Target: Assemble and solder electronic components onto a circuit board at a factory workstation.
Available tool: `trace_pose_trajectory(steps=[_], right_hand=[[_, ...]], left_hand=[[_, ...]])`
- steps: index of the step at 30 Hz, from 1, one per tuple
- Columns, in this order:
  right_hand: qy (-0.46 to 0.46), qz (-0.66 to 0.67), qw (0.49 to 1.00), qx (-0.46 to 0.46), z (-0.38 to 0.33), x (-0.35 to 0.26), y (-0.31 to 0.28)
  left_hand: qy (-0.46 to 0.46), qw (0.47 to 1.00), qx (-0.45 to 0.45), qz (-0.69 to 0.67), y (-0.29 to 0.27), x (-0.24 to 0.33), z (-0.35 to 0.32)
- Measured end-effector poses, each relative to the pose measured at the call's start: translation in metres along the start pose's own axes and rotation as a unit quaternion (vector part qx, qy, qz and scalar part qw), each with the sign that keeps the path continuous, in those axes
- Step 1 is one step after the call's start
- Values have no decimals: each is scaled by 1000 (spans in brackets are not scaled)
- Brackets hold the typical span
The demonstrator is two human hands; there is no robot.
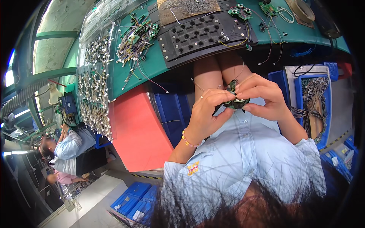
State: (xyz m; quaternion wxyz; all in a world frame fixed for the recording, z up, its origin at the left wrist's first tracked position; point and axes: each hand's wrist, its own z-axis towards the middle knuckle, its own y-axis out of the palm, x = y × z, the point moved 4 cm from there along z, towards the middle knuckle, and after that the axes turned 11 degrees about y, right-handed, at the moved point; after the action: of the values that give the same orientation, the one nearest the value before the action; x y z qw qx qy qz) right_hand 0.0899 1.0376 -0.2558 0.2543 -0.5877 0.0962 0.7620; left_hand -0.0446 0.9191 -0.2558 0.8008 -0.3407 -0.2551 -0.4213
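- Through the head camera I had both bare hands on one small board [239,104], in front of the shirt [243,148] and short of the bench [154,62].
- The left hand [208,112] pinched the board's left side, thumb below and forefinger above, with only the board's bulk between them.
- The right hand [264,93] pinched from the other side, fingertips on its upper part, thumb at its lower right; I could not tell how hard either pressed.
- The fingertips of the two hands nearly met over the board and hid some of it from me.
- Beyond the hands I saw the thighs, then the near edge of the black jig [197,36], which jutted past the bench's edge.
- A yellow wire [235,45] lay along the jig's right part, and other wires hung over the bench's edge.
- Left of the left hand, I had a blue bin [171,110] and then the red sheet [138,133].
- Past the right wrist stood a blue tray [329,114] of wires, well apart from the board.
- My open room was between the hands and the jig, above the thighs.
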Motion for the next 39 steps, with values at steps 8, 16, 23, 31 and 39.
trace_pose_trajectory(steps=[8,16,23,31,39], right_hand=[[-60,-98,993,-23,2,-5,-2],[-61,-117,991,-7,0,-6,-1],[-81,-133,988,-5,-1,-11,-1],[-107,-144,984,-7,-2,-15,-1],[-15,-15,999,-33,-3,-10,-5]], left_hand=[[-7,999,-32,24,0,3,2],[-30,999,-12,-9,4,-1,-2],[-20,1000,-9,-11,5,0,-2],[-3,1000,-16,-25,7,-1,-4],[0,996,-24,-88,11,-4,-10]])
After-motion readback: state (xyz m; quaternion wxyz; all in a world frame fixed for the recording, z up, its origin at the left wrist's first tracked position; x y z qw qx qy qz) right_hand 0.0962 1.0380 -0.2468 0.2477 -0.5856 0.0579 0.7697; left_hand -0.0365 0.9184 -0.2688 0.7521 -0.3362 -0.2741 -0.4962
